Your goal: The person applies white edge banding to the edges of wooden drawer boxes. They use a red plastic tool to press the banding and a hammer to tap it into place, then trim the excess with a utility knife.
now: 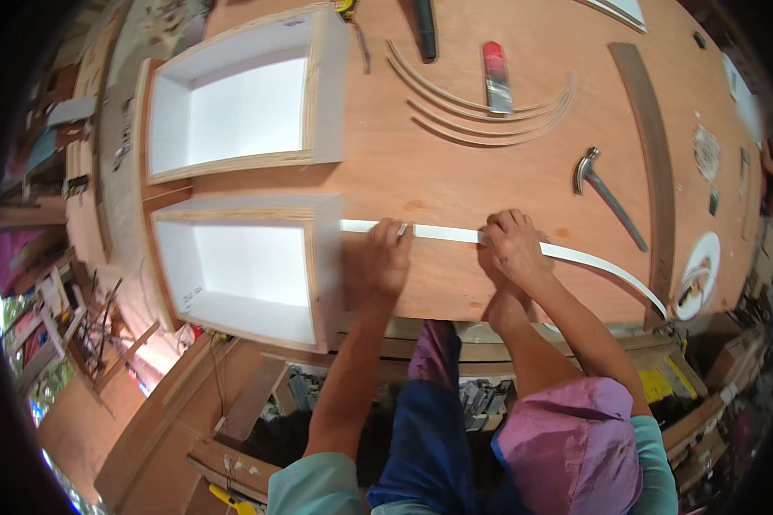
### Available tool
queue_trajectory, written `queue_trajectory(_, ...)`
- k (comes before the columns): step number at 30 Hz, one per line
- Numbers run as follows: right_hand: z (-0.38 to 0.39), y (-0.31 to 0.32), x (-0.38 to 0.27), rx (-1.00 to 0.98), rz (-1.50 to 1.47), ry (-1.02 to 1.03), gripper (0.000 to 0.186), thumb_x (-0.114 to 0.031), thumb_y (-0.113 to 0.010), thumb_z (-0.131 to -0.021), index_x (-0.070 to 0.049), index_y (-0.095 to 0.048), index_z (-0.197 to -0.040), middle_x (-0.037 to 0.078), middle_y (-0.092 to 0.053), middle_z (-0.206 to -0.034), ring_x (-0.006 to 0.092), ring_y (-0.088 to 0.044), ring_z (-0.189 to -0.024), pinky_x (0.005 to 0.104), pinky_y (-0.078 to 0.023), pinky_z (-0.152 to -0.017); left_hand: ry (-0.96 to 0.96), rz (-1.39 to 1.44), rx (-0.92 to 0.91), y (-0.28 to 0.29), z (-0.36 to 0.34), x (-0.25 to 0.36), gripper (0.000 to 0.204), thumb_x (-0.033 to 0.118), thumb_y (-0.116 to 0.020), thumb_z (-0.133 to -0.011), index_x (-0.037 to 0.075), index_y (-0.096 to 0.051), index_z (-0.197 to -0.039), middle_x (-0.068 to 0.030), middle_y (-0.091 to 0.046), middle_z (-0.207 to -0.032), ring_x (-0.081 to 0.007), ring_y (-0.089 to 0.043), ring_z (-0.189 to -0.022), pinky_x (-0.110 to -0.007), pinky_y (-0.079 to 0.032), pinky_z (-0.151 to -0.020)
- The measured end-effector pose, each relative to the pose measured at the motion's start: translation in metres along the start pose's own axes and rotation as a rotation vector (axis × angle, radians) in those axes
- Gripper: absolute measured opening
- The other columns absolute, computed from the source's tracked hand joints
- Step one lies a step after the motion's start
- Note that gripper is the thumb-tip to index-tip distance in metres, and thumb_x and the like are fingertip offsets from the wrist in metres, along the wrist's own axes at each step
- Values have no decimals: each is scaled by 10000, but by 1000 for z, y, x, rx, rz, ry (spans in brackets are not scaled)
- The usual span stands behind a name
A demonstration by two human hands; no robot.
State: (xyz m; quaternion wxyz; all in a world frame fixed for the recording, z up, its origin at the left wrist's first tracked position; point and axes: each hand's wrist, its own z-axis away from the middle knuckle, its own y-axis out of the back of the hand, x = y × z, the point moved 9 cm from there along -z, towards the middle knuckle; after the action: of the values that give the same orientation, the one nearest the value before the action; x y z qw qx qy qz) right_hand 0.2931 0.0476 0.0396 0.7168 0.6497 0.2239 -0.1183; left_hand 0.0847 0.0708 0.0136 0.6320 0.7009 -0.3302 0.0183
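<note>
A thin, flexible white strip (445,233) runs across the plywood tabletop from the side of the nearer box and curves down toward the right front. My left hand (390,253) is closed on it near the box, with a small shiny piece at the fingertips that I cannot make out. Farther right, my right hand (514,247) grips the same strip with curled fingers. The nearer plywood box (315,287), white inside, stands left of my hands. A similar box (322,94) lies behind it.
Several thin curved strips (481,133) lie beyond my hands beside a red-handled scraper (496,77). A claw hammer (611,202) and a long brown board (648,146) lie to the right. A tape measure (345,7) sits at the back. Purple cloth (571,446) fills the lower right.
</note>
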Motion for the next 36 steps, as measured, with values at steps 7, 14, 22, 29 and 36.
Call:
queue_trajectory(7,15,2,71,-248,47,-315,87,-126,-684,-744,-155,-742,-801,69,-686,-842,270,-594,-918,421,-431,-797,-85,-40,-86,0,-8,14,363,-31,-660,-773,73,-662,-1121,-62,-549,-1146,-280,-534,-1134,-405,-470,-972)
queue_trajectory(14,8,3,39,-104,92,-155,138,-90,-675,-725,-80,-711,-857,79,-651,-863,271,-587,-922,394,-450,-799,-94,-69,-111,-7,-2,5,439,-51,-650,-763,95,-620,-1176,-80,-542,-1161,-289,-521,-1165,-392,-475,-963)
queue_trajectory(22,32,-47,1,-192,-9,-146,278,-137,-550,-804,17,-644,-1016,109,-578,-991,244,-564,-959,331,-489,-844,-102,-137,-187,2,-8,15,421,3,-661,-759,74,-631,-1173,-75,-543,-1191,-286,-498,-1211,-421,-448,-1013)
queue_trajectory(29,12,-27,-26,-356,164,-64,289,-127,-497,-891,24,-645,-1088,120,-571,-990,236,-569,-951,341,-499,-808,-5,-3,-58,4,-11,17,310,127,-735,-775,17,-665,-1056,-129,-530,-1145,-322,-508,-1135,-424,-459,-944)
queue_trajectory(36,13,-40,-21,-272,96,-90,208,-64,-565,-827,92,-639,-941,178,-571,-1004,295,-579,-970,358,-574,-686,419,-15,-150,-4,-20,20,427,301,-744,-847,-32,-610,-1077,-163,-480,-1212,-345,-480,-1138,-454,-451,-931)
